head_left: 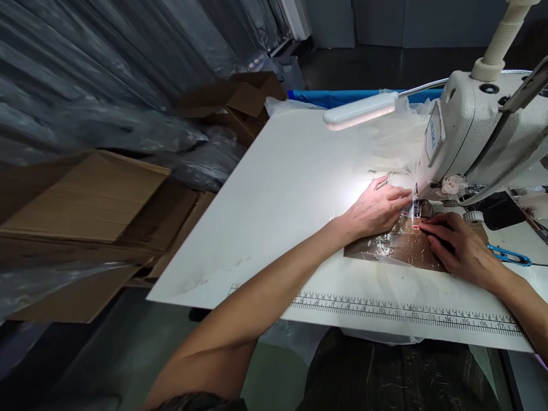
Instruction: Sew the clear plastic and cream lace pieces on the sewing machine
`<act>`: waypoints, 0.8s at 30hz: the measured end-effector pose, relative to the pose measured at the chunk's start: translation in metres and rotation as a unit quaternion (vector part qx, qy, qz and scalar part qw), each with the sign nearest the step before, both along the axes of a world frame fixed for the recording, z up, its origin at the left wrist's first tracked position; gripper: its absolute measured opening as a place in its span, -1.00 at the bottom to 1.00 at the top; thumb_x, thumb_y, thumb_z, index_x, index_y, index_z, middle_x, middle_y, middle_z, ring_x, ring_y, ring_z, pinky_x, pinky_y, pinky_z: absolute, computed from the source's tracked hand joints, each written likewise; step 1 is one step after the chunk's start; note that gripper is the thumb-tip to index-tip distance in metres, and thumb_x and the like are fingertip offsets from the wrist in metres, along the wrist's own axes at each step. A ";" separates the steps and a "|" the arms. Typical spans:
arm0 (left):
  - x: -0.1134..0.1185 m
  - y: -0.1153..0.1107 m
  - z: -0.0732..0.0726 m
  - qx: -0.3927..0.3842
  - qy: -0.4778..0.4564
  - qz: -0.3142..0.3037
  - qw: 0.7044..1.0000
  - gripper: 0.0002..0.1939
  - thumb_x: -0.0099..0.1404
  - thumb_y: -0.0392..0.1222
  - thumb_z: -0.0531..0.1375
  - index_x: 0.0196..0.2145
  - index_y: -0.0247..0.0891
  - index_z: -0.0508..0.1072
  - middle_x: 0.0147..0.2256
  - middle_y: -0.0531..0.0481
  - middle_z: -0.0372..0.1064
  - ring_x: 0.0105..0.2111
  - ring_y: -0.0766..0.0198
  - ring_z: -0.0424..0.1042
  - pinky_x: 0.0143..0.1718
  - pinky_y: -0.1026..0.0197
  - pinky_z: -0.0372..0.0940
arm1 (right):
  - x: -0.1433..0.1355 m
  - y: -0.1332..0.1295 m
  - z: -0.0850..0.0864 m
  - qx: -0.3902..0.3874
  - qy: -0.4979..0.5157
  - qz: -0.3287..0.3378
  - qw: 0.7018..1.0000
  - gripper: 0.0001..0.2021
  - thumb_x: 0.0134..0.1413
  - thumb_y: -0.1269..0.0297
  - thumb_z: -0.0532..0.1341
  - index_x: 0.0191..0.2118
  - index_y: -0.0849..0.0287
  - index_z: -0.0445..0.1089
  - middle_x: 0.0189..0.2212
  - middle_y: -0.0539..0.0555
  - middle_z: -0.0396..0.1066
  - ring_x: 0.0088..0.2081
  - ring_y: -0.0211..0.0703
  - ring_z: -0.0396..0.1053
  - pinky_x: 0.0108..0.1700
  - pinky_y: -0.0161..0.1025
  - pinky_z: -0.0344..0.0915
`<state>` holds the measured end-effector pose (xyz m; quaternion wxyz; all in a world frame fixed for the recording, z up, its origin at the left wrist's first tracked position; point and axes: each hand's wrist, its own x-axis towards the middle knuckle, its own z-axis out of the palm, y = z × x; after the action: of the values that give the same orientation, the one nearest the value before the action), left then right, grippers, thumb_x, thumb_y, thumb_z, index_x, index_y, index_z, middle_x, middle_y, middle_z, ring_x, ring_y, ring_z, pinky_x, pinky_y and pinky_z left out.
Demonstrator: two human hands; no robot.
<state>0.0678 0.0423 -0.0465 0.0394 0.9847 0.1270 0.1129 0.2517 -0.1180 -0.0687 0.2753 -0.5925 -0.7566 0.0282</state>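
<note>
A glossy, clear-plastic-covered brown sheet [389, 246] lies on the white table under the needle area of a white sewing machine [460, 131]. My left hand [379, 208] rests flat over the sheet's upper left edge, fingers stretched toward the presser foot [416, 209]. On the other side, my right hand [462, 245] touches the sheet with its fingertips beside a small label with a red mark [416, 227]. Its thumb is apart from the index finger. Another small red mark [404, 213] shows near my left fingertips. Sheer whitish material [396, 145] lies behind the needle area.
A lamp [362, 111] shines over the white table [274, 188], which has a printed ruler [385, 311] along its front edge. Blue thread snips [509, 256] lie right of my right hand. Cardboard boxes [85, 200] and plastic wrapping stand to the left.
</note>
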 end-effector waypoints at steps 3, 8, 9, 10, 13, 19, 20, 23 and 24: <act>-0.011 -0.005 0.025 -0.003 0.007 0.067 0.998 -0.66 0.41 -0.30 -0.03 0.03 -0.28 0.43 0.03 -0.21 0.42 -0.05 0.07 0.41 0.01 -0.08 0.27 | 0.008 0.001 0.009 -0.046 0.046 -0.004 0.998 -0.67 0.33 0.22 0.05 0.04 0.09 0.49 -0.13 0.17 0.49 -0.16 -0.05 0.49 -0.14 -0.07 0.47; -0.046 -0.059 0.064 -0.134 0.087 0.010 0.987 -0.70 0.50 -0.12 -0.04 -0.06 -0.32 0.42 -0.24 -0.07 0.42 -0.35 0.27 0.40 -0.34 0.22 0.30 | 0.017 -0.002 0.030 -0.076 0.082 0.017 0.994 -0.70 0.30 0.22 0.08 -0.04 0.15 0.51 -0.29 0.15 0.52 -0.31 -0.08 0.49 -0.26 -0.11 0.46; -0.053 -0.073 0.064 -0.136 0.110 -0.008 0.985 -0.68 0.51 -0.08 -0.04 -0.13 -0.33 0.42 -0.29 -0.06 0.39 -0.39 0.28 0.36 -0.40 0.24 0.27 | 0.017 -0.003 0.034 -0.074 0.084 0.028 0.993 -0.71 0.30 0.21 0.08 -0.05 0.15 0.51 -0.28 0.15 0.53 -0.30 -0.06 0.50 -0.25 -0.09 0.47; -0.058 -0.085 0.061 -0.124 0.128 0.000 0.984 -0.67 0.50 -0.06 -0.02 -0.18 -0.35 0.40 -0.31 -0.07 0.37 -0.42 0.27 0.34 -0.45 0.24 0.24 | 0.018 -0.006 0.036 -0.076 0.085 0.041 0.993 -0.71 0.30 0.21 0.08 -0.05 0.13 0.51 -0.27 0.15 0.53 -0.28 -0.04 0.50 -0.24 -0.07 0.48; -0.065 -0.101 0.038 -0.078 0.135 0.064 0.986 -0.68 0.47 -0.02 0.05 -0.20 -0.38 0.34 -0.29 -0.12 0.32 -0.41 0.23 0.30 -0.52 0.24 0.18 | 0.019 -0.014 0.039 -0.085 0.092 0.072 0.989 -0.72 0.29 0.24 0.08 -0.06 0.08 0.51 -0.22 0.14 0.55 -0.19 0.00 0.52 -0.16 -0.02 0.50; -0.044 -0.054 0.020 -0.059 0.098 0.085 0.990 -0.71 0.40 -0.01 0.16 -0.23 -0.34 0.31 -0.24 -0.11 0.30 -0.36 0.26 0.26 -0.42 0.24 0.19 | 0.007 -0.028 0.034 -0.060 0.060 0.029 0.996 -0.68 0.29 0.26 0.05 0.04 0.07 0.47 -0.10 0.19 0.47 -0.08 0.03 0.48 -0.08 0.01 0.49; -0.039 -0.046 0.024 -0.064 0.093 0.075 0.991 -0.74 0.41 -0.04 0.16 -0.22 -0.33 0.31 -0.22 -0.11 0.29 -0.36 0.27 0.26 -0.42 0.24 0.19 | 0.003 -0.030 0.033 -0.039 0.047 0.018 0.998 -0.65 0.30 0.27 0.05 0.09 0.09 0.44 -0.07 0.21 0.45 -0.07 0.03 0.47 -0.07 0.01 0.48; -0.025 -0.036 0.035 -0.049 0.061 0.077 0.994 -0.82 0.43 -0.12 0.11 -0.17 -0.30 0.33 -0.18 -0.09 0.30 -0.35 0.29 0.28 -0.40 0.24 0.19 | -0.009 -0.035 0.028 0.023 -0.015 0.028 0.999 -0.62 0.30 0.31 0.06 0.17 0.14 0.35 -0.01 0.25 0.43 -0.01 0.05 0.42 -0.06 0.02 0.46; -0.021 -0.037 0.037 -0.031 0.049 0.091 0.994 -0.84 0.44 -0.15 0.09 -0.16 -0.30 0.33 -0.17 -0.10 0.31 -0.34 0.27 0.28 -0.39 0.23 0.19 | -0.011 -0.037 0.025 0.037 -0.043 0.042 0.997 -0.64 0.30 0.33 0.07 0.16 0.16 0.36 -0.01 0.25 0.44 0.01 0.06 0.40 -0.07 0.03 0.45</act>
<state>0.0469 0.0049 -0.0095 0.0531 0.9717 0.2214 0.0636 0.2406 -0.1555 -0.0435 0.2627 -0.5504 -0.7924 -0.0143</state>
